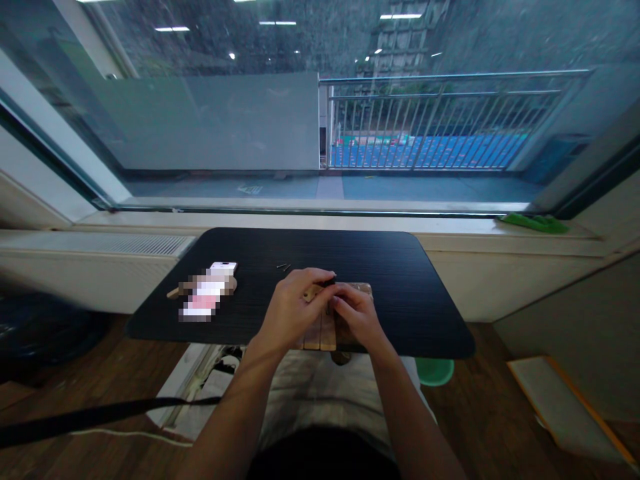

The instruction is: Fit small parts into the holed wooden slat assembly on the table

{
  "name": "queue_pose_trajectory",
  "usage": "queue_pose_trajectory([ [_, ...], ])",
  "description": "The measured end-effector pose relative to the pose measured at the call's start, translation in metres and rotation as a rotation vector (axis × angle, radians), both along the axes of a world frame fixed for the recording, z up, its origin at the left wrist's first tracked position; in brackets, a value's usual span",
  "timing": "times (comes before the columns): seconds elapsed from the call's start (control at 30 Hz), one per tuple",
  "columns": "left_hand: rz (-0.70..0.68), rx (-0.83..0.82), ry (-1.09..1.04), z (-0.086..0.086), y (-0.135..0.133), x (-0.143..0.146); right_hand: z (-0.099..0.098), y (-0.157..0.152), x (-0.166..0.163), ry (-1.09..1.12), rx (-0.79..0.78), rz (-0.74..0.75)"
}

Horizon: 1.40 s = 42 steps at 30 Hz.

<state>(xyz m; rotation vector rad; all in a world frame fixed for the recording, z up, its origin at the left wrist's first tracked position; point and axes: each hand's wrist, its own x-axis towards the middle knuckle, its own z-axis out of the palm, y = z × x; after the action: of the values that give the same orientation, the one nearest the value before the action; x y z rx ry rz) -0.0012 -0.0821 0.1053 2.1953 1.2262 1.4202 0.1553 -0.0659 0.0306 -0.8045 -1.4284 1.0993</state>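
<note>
My left hand (299, 300) is closed in a pinch over a small wooden piece of work (327, 333) made of light and dark slats, at the front edge of the black table. Beneath its fingertips shows a small dark item (329, 282), too little to name. From the other side my right hand (359, 312) pinches at the same spot, thumb and fingers meeting near the left thumb. What lies between its fingertips is hidden. Part of the wooden piece sticks out toward me below both hands. A few thin screws or nails (283, 267) lie beyond my left hand.
On the left of the black table (395, 267) lies a lit phone (223, 268), partly blurred, with a wooden handle (173, 293) beside it. A green basin (435, 372) stands below the right front edge. Behind the table run a windowsill and a radiator (100, 243).
</note>
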Motion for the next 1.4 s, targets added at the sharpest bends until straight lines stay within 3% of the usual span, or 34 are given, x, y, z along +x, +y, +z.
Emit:
queue_pose_trajectory([
  [1.4, -0.072, -0.089, -0.053, 0.0006, -0.0009, 0.0041, -0.0007, 0.0003, 0.0044, -0.043, 0.035, -0.01],
])
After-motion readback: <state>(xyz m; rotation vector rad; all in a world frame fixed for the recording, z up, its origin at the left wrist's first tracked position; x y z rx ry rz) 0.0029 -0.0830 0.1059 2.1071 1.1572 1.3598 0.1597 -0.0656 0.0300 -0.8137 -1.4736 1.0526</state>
